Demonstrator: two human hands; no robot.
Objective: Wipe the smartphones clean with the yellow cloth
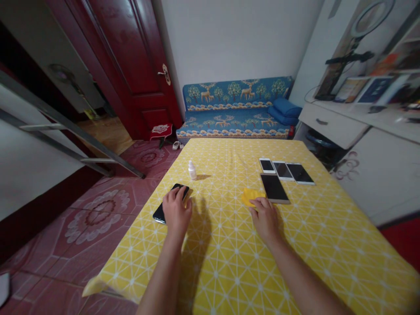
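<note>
A black smartphone [159,214] lies at the left edge of the table. My left hand [176,209] rests over it, fingers apart on its dark face and the thumb off to the right side. On the right, my right hand [266,218] pinches a small yellow cloth [251,195] against the tabletop. Just beyond that hand is a large gold-rimmed phone [274,189], screen up. Three white-framed phones lie in a row behind it: a left one [267,165], a middle one [282,170] and a right one [300,173]. A small white bottle [192,170] stands upright beyond my left hand.
A yellow patterned cloth covers the table [226,262]. Behind it is a blue sofa [229,116], with a red door [131,57] to its left. A metal ladder [72,131] leans at the left. A white desk [370,148] flanks the right side.
</note>
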